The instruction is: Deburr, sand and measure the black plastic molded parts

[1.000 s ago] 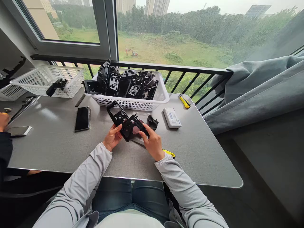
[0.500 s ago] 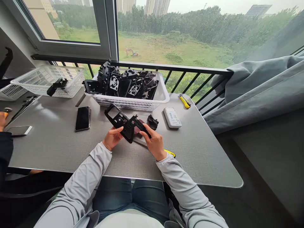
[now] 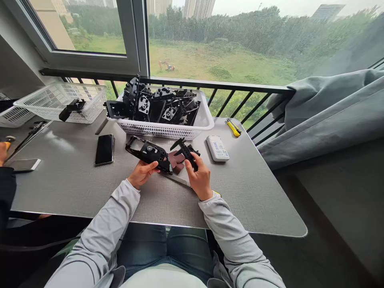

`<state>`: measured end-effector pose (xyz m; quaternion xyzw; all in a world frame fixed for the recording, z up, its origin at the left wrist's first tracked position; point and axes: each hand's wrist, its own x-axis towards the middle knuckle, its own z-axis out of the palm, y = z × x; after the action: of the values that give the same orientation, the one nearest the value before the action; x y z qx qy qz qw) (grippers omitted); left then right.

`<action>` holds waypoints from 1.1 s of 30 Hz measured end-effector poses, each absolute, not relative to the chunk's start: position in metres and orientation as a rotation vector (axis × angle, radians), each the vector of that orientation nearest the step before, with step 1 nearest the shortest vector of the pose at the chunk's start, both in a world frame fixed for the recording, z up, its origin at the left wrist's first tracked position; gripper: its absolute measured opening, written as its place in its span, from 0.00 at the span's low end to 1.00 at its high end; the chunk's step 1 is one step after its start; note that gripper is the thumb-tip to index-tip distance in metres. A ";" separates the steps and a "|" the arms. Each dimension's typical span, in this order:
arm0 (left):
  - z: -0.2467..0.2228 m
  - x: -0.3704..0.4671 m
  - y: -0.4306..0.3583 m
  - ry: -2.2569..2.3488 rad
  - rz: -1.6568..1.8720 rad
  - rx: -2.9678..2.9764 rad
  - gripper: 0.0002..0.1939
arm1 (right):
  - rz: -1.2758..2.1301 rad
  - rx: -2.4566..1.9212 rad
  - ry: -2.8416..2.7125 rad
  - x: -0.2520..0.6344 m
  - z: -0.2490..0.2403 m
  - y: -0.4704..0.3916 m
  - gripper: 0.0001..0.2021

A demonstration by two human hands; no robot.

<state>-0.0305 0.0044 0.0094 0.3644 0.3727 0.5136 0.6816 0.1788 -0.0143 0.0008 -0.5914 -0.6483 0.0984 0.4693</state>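
My left hand (image 3: 144, 173) is closed on a black plastic housing part (image 3: 151, 151), an open frame with a round hole and small cut-outs, tilted above the table. In my right hand (image 3: 199, 178) is a black caliper (image 3: 186, 152), its jaws pointing up and to the left, apart from the housing part. Beneath and between them lie reddish-brown flat pieces (image 3: 176, 161). A crumpled black item (image 3: 195, 150) shows partly behind the caliper. Under my hands rests a long flat grey strip (image 3: 179, 181); something yellow at its right end is mostly hidden by my right wrist.
A white basket (image 3: 162, 131) heaped with black plastic parts stands at the back. Around are a black phone (image 3: 104, 149), a white box-like device (image 3: 217, 148), a yellow utility knife (image 3: 233, 128) and another white basket (image 3: 60, 90). A co-worker's sleeve (image 3: 7, 188) enters at left.
My right hand has drawn the caliper away from the housing part and turned it upward to the right. The housing part has tipped flatter and shifted slightly left in my left hand.
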 end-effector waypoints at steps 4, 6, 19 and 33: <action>0.005 -0.023 0.004 0.954 1.312 0.897 0.21 | 0.277 -1.447 -1.670 0.175 0.000 -0.016 0.19; 0.001 -0.018 0.003 1.038 1.368 0.986 0.20 | 0.289 -1.453 -1.709 0.173 -0.001 -0.018 0.19; -0.009 -0.004 -0.004 1.129 1.378 1.078 0.18 | 0.368 -1.407 -1.688 0.164 -0.005 -0.020 0.20; 0.001 0.007 -0.019 1.120 1.340 1.107 0.14 | 0.564 -1.391 -1.575 0.164 -0.004 -0.018 0.21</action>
<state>0.0066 -0.0192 0.0014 0.4600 0.4653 0.5568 0.5117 0.1636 -0.0184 -0.0037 -0.5663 -0.6410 0.2297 0.4644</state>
